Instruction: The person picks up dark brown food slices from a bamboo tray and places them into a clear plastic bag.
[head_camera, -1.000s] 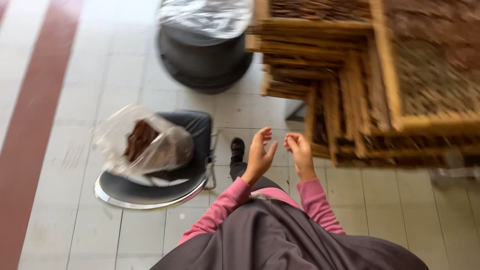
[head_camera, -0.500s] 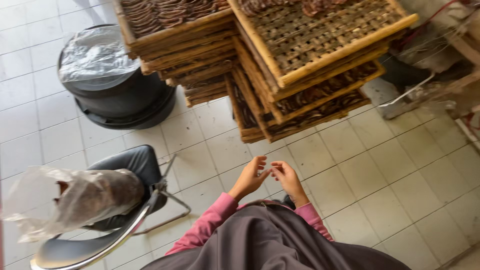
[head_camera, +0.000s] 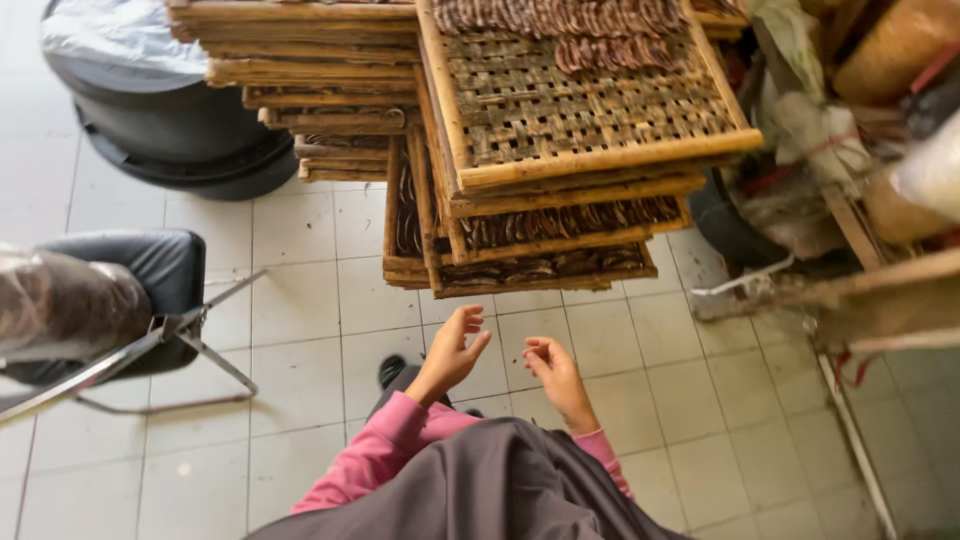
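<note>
Chair (head_camera: 150, 290) with a plastic-wrapped bundle (head_camera: 60, 305) sat far left, black tub (head_camera: 170, 130) behind it. Left hand (head_camera: 452, 352) was released, empty; right hand (head_camera: 555, 375) half-curled, holding nothing visible. Both hovered over the floor tiles just short of the stacked woven bamboo trays (head_camera: 560, 170). Trays looked stiff, light, splintery, weave probably fragile: best taken by the frame rails.

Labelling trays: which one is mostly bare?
The top tray of the right-hand stack: brown strips only along its far edge, open weave elsewhere. Lower trays look filled.

clear plastic bag (head_camera: 65, 305) on chair (head_camera: 165, 270)
</note>
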